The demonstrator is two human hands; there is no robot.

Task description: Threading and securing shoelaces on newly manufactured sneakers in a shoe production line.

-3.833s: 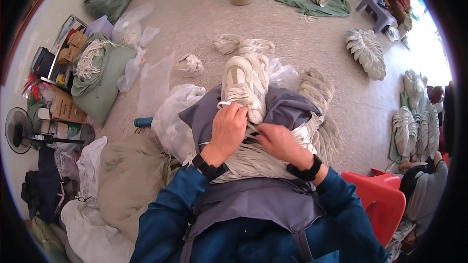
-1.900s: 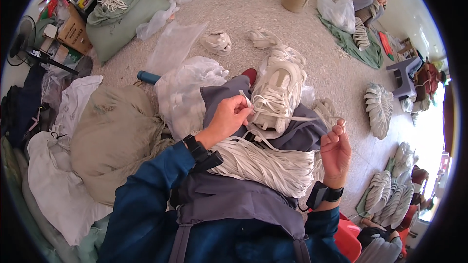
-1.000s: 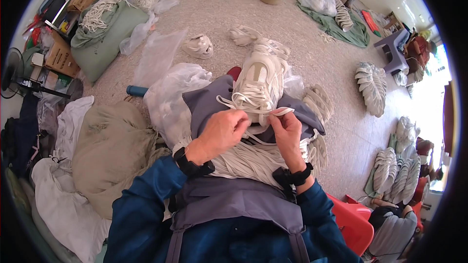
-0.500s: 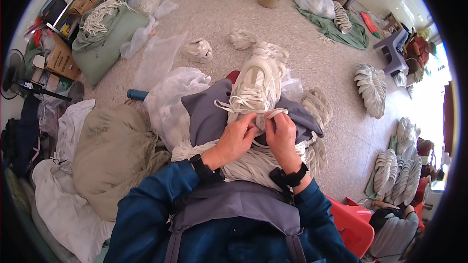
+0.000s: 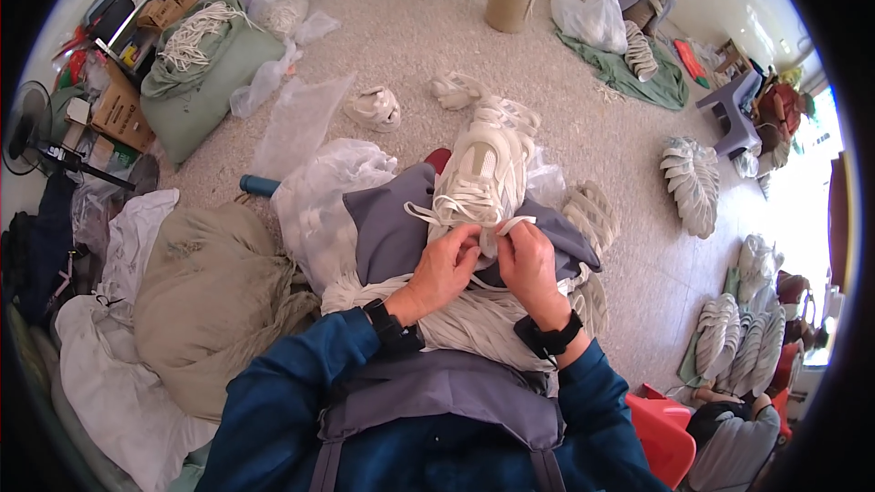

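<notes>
A cream and beige shoe upper (image 5: 478, 159) with no visible sole lies over my lap, toe pointing away from me. Its white shoelace (image 5: 460, 205) loops loosely across the front. My left hand (image 5: 439, 271) is closed in a pinch on the upper's near edge, beside the lace holes; the fingertips are partly hidden. Close by on the right, my right hand (image 5: 531, 266) pinches the shoelace, a short piece showing above the fingers. A thick bundle of white laces (image 5: 474, 328) lies across my lap beneath both wrists, over a grey apron (image 5: 387, 223).
More shoe uppers (image 5: 374, 109) lie on the floor ahead, and stacked ones (image 5: 690, 187) at the right. Clear plastic bags (image 5: 333, 187) and a beige sack (image 5: 214, 301) are at my left. A red stool (image 5: 661, 433) stands at lower right. Other people sit along the right side.
Both hands stay at the upper's near edge with only slight finger movement. The view has tilted a little, so the surroundings sit slightly lower.
</notes>
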